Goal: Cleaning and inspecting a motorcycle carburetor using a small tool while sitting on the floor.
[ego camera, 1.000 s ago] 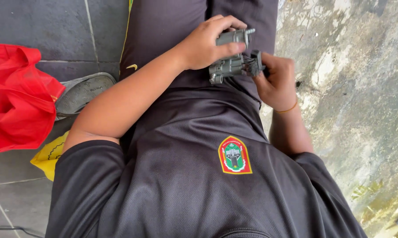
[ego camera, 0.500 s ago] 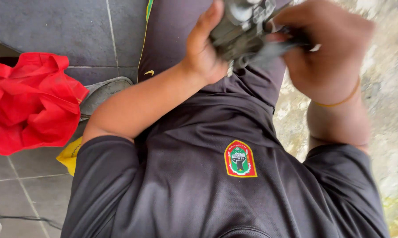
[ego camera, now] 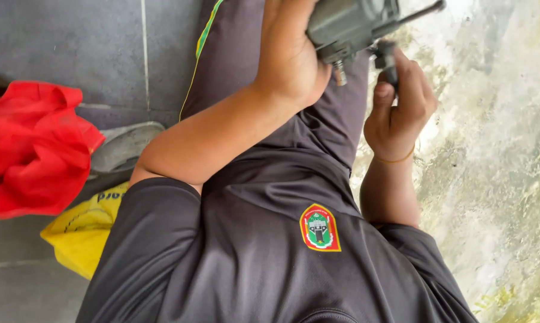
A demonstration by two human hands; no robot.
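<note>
My left hand [ego camera: 288, 57] is wrapped around a grey metal machine part [ego camera: 351, 24] and holds it over my lap, near the top edge of the view. A short threaded stud hangs from the part's underside, and a thin rod [ego camera: 422, 11] sticks out to the right. My right hand [ego camera: 399, 107], with a thin gold bracelet on the wrist, pinches a small dark piece [ego camera: 388, 60] just below and to the right of the part. Whether that piece is joined to the part is not clear. I wear a dark shirt with a badge [ego camera: 319, 227] on it.
A red cloth [ego camera: 30, 149] lies on the grey tiled floor [ego camera: 72, 48] at the left. A grey shoe [ego camera: 123, 146] and a yellow bag [ego camera: 84, 230] sit beside it. A weathered, stained concrete surface [ego camera: 497, 155] fills the right side.
Both hands have lifted the grey part up and closer to the camera. My right hand has shifted off the part's body and now pinches the small dark piece beside it.
</note>
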